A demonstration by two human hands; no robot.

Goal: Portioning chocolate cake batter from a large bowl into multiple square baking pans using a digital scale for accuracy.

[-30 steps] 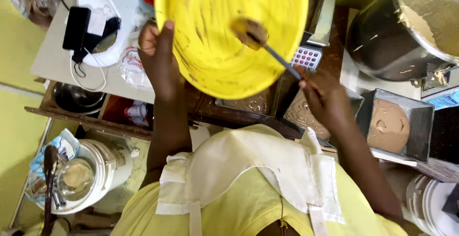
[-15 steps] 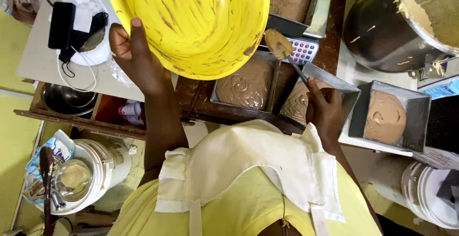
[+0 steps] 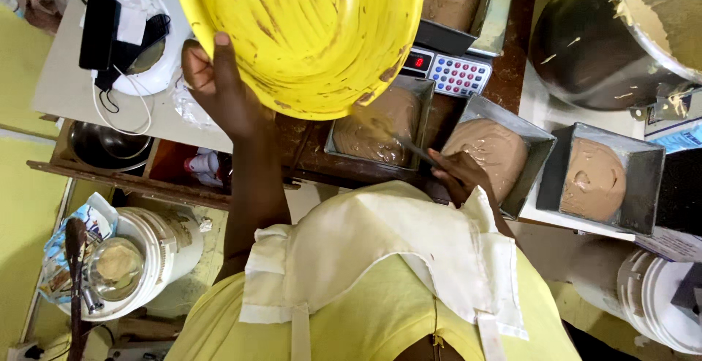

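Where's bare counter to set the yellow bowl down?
Little is free. One grey patch of counter shows left of the left hand, beside the white appliance. Under the yellow bowl it is crowded: batter tins, scale keypad, right hand with spoon.

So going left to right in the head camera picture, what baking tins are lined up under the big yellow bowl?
Square metal tin of brown batter being smoothed → tilted metal tin of batter → dark square tin of batter.

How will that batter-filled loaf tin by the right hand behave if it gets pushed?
The loaf tin probably slides stiffly rather than tipping: it looks metal, low and flat-based. Filled with brown batter, it is likely heavy for its size. The batter may slosh; the right hand works a utensil in it.
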